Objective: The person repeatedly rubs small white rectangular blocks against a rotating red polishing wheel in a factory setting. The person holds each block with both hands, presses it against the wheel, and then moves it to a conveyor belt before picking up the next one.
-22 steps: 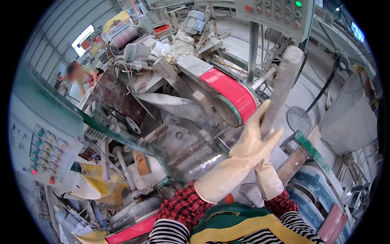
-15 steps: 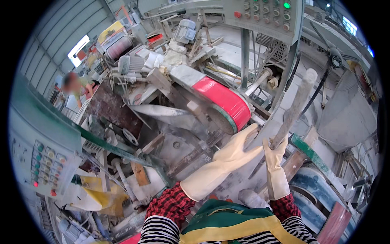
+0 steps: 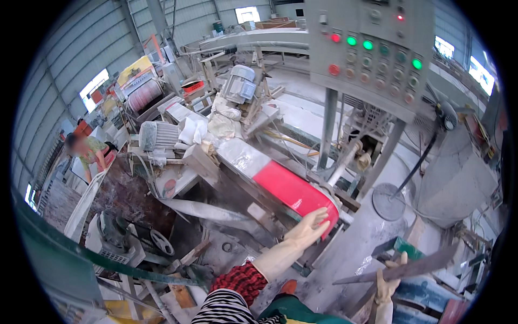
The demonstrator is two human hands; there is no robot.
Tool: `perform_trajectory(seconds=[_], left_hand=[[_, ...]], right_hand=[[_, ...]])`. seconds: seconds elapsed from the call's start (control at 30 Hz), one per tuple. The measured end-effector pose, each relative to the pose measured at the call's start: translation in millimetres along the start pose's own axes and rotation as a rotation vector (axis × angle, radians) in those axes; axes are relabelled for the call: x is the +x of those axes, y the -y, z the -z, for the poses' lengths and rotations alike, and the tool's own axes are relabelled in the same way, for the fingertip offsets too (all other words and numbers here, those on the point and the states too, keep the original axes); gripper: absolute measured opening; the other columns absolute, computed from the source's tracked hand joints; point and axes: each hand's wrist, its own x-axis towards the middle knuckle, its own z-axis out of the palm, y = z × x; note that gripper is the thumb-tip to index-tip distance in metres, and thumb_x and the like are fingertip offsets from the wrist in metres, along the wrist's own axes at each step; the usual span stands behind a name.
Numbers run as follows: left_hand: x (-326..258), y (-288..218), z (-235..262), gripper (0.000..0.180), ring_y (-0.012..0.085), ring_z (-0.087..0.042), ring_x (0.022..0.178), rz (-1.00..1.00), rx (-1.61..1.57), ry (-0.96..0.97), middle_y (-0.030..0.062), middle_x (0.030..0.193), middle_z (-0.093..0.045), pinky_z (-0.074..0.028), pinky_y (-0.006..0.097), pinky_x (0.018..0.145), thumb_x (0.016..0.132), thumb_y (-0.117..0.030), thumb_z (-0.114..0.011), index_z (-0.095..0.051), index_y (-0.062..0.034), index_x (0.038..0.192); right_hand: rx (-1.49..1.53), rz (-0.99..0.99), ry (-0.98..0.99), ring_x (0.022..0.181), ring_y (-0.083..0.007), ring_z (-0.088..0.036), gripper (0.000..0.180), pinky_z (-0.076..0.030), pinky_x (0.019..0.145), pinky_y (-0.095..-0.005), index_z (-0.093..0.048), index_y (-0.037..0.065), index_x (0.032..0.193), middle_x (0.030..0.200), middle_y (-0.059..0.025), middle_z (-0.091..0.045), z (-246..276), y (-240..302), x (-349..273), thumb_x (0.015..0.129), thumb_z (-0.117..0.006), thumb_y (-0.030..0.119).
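Note:
My left hand (image 3: 308,231), in a cream rubber glove, reaches to the rounded end of a red-covered conveyor-like machine (image 3: 294,190). Its fingers are stretched out and hold nothing; I cannot tell whether they touch the red cover. At the lower right, my right hand (image 3: 384,289), gloved alike, grips a long, flat grey strip (image 3: 423,264). The strip lies nearly level, its thin end pointing left and its wider end rising to the right. Its material is unclear.
A control cabinet (image 3: 372,59) with lit red and green buttons stands ahead. A dusty motor (image 3: 239,83) sits beyond the red machine. A green rail (image 3: 140,267) crosses the lower left. Another person (image 3: 93,154) bends over at far left. A round grey disc (image 3: 388,201) stands right.
My left hand has moved from beside the strip to the red machine's end. The strip has swung from upright to nearly level as my right hand lowered. The view has tilted up.

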Motion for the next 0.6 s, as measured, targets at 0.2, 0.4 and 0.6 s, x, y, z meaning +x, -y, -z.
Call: perform_trajectory(seconds=[0.2, 0.4, 0.6], left_hand=[[78, 5, 24, 0.051, 0.0224, -0.054, 0.130, -0.048, -0.098, 0.045, 0.0135, 0.139, -0.057, -0.041, 0.035, 0.113, 0.099, -0.015, -0.063, -0.044, -0.0029, 0.145], [180, -94, 80, 0.048, 0.0268, -0.045, 0.140, -0.407, 0.121, -0.364, 0.0185, 0.147, -0.051, -0.034, 0.037, 0.118, 0.106, -0.028, -0.052, -0.048, 0.0023, 0.143], [295, -188, 92, 0.055, 0.0360, -0.034, 0.146, -0.779, 0.302, -0.564, 0.0263, 0.155, -0.037, -0.025, 0.040, 0.123, 0.107, -0.027, -0.045, -0.034, 0.0063, 0.150]], right_hand=[[0.316, -0.128, -0.263, 0.105, -0.0193, -0.055, 0.085, -0.045, 0.095, -0.0354, -0.020, 0.003, 0.159, 0.122, -0.0094, -0.055, 15, 61, 40, 0.088, -0.067, 0.001], [0.203, -0.072, -0.549, 0.087, -0.0155, -0.051, 0.064, -0.043, 0.085, -0.0264, -0.033, -0.002, 0.151, 0.099, -0.0036, -0.055, -4, 68, 75, 0.094, -0.062, -0.001], [0.251, 0.007, -0.414, 0.083, -0.0097, -0.048, 0.084, -0.042, 0.078, -0.0231, -0.011, 0.003, 0.160, 0.092, 0.0008, -0.049, -22, 90, 73, 0.093, -0.062, -0.002]])
